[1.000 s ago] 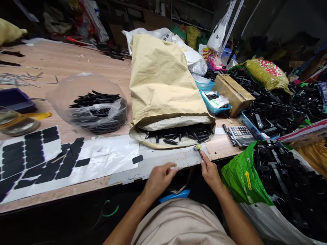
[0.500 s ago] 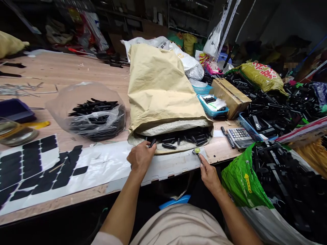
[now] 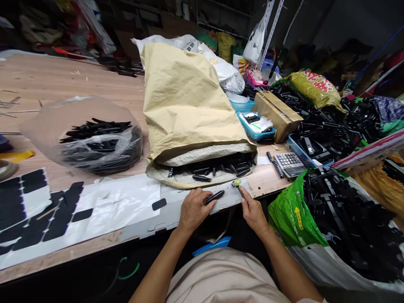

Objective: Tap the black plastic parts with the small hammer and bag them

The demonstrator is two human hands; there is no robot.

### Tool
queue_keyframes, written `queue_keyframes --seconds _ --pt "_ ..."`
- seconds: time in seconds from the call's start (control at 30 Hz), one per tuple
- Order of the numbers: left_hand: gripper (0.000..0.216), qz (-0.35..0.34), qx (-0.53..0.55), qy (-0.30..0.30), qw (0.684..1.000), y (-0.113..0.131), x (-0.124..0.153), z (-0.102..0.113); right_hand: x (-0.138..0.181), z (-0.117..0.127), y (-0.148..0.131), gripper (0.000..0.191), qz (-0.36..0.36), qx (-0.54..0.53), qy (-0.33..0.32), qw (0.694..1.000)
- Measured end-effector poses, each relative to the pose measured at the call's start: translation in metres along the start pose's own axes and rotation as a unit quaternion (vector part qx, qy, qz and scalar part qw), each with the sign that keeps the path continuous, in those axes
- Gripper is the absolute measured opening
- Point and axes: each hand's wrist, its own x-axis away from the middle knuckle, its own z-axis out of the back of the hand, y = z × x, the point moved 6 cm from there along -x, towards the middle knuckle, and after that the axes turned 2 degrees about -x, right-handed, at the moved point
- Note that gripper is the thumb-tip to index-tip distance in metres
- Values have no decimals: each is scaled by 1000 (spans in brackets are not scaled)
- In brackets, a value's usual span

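Observation:
My left hand (image 3: pixel 196 210) is closed around a short black tapered piece (image 3: pixel 215 197), like a small handle, with its end pointing right. Between the fingers of my right hand (image 3: pixel 253 212) is a thin tool (image 3: pixel 240 190) with a round metal head and something yellow-green at its tip. The two hands are apart, just above the front edge of the bench. Beyond them lies a large tan paper sack (image 3: pixel 192 105) with its mouth facing me. Several similar black pieces (image 3: pixel 202 178) rest inside that mouth.
On the left sit a clear plastic bag (image 3: pixel 126 145) of black parts and white sheets (image 3: pixel 116 195) with black patches. A calculator (image 3: pixel 289 164), a cardboard box (image 3: pixel 277 115) and blue baskets (image 3: pixel 256 134) stand to the right. A green sack (image 3: pixel 288 210) of black parts leans by my right arm.
My left hand has come back from the sack's mouth toward my right hand, bringing a black piece. My right hand stays nearly in place with its tool. The view has shifted slightly right.

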Motion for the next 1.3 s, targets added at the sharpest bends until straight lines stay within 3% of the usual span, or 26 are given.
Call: queue_keyframes --seconds 0.13,0.27,0.47,0.6,0.8,1.1,1.3 --pt "21 -17 24 -16 999 -4 -4 -3 0 3 -2 50 1 -7 14 1000" --pt "20 17 63 -18 998 -9 -8 -5 5 6 -10 48 -10 -34 13 999" --pt "16 94 100 -50 989 -11 -14 -6 12 -2 -51 48 20 -55 -65 996" --pt "16 108 107 -46 987 -8 -15 -5 12 -7 -69 49 45 -54 -84 994" --pt "12 118 105 -32 987 -9 -15 -4 14 -17 -68 49 56 -20 -101 993" --pt "14 116 122 -38 985 -10 -15 -5 12 2 -61 48 26 -42 -47 998" --pt "11 115 114 -48 986 -8 -16 -3 12 -8 -51 48 20 -35 -74 996"
